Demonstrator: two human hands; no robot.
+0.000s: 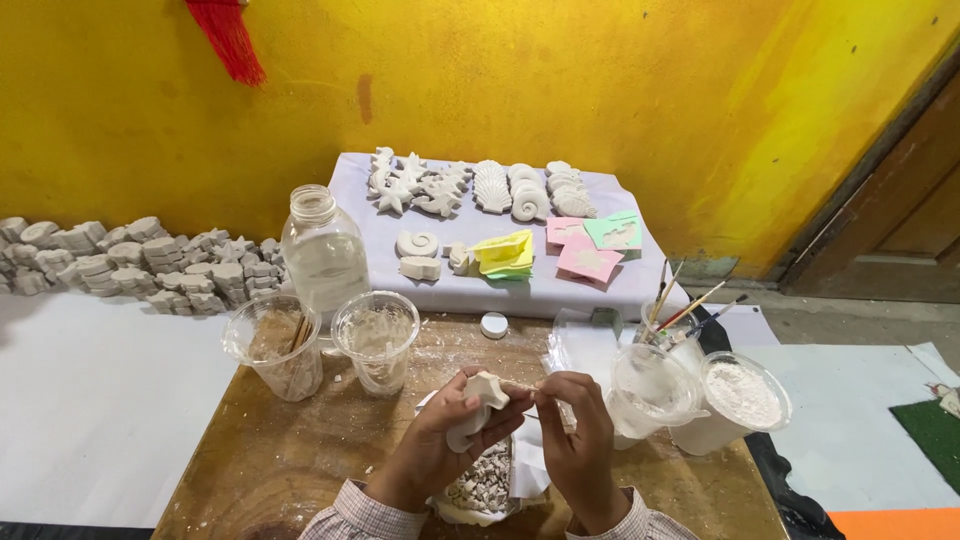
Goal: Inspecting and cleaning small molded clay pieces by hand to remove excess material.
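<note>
Holding a small white plaster cast figure [478, 408], the left hand [440, 440] has its grip closed around it just above the brown wooden table [290, 460]. The right hand [577, 430] pinches a thin stick-like tool [530, 388] whose tip touches the figure. Behind the figure stand two clear plastic cups [376, 340] dusted with white residue, and beyond them a clear glass bottle [322, 252]. To the figure's right sits a white cup of powder [735, 402], with a cup of paintbrushes [672, 320] behind it.
</note>
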